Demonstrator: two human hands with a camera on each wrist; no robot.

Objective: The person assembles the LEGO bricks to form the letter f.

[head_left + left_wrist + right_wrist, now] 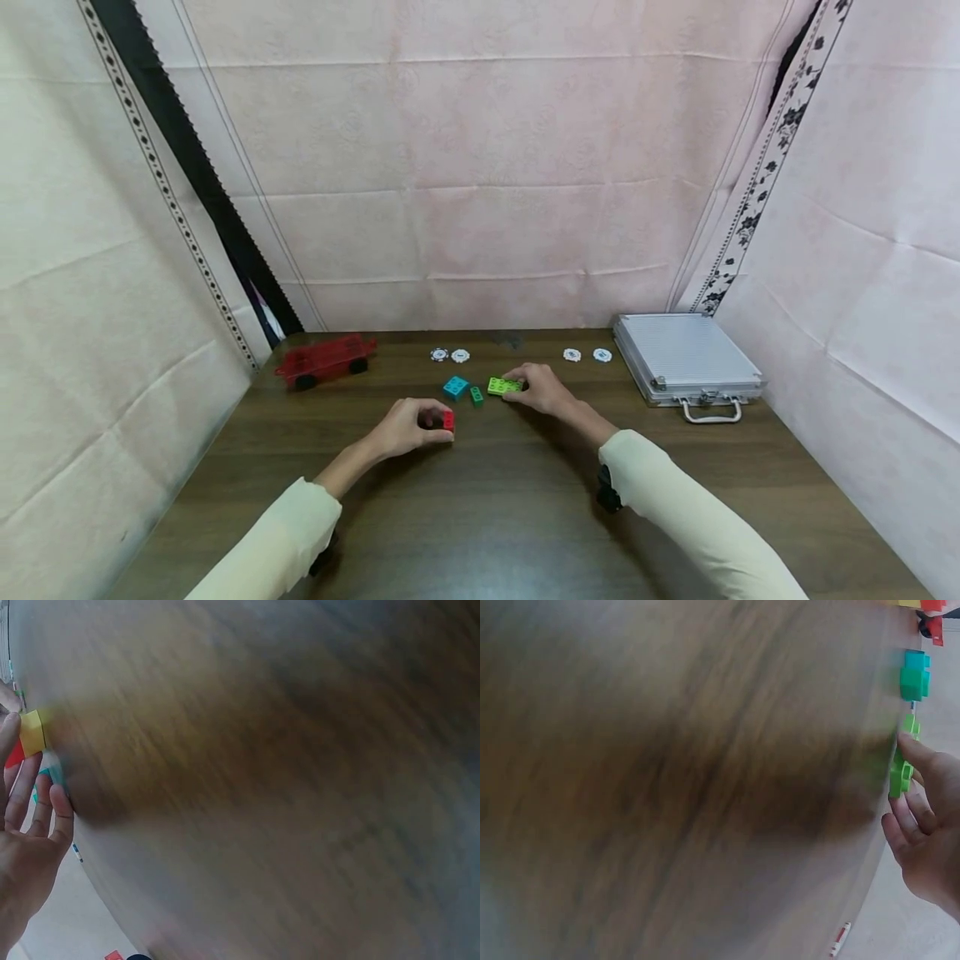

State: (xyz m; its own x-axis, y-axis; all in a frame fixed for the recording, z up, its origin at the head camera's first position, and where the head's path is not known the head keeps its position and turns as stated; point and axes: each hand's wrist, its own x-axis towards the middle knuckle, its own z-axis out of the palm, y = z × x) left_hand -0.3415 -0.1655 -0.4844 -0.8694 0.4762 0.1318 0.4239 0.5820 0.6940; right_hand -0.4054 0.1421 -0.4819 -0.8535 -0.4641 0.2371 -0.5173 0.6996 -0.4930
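My left hand [405, 427] pinches a red toy brick [448, 421] between thumb and fingers, low over the table. From the left wrist view, a yellow block [32, 733] shows against the red one in that grip. Farther right, my right hand [543, 389] has thumb and fingers on a lime green toy brick [498, 386], pinching it at the tabletop; part of it is hidden behind the fingers. Between the two hands lie a blue toy brick [455, 387] and a smaller dark green brick [477, 396], side by side.
A red toy wagon with black wheels [324, 360] stands at the back left. Poker chips lie in two pairs along the back, one chip [460, 356] left of centre, another [572, 355] right. A silver case [686, 354] sits back right. Cloth hangs around the wooden table [480, 517].
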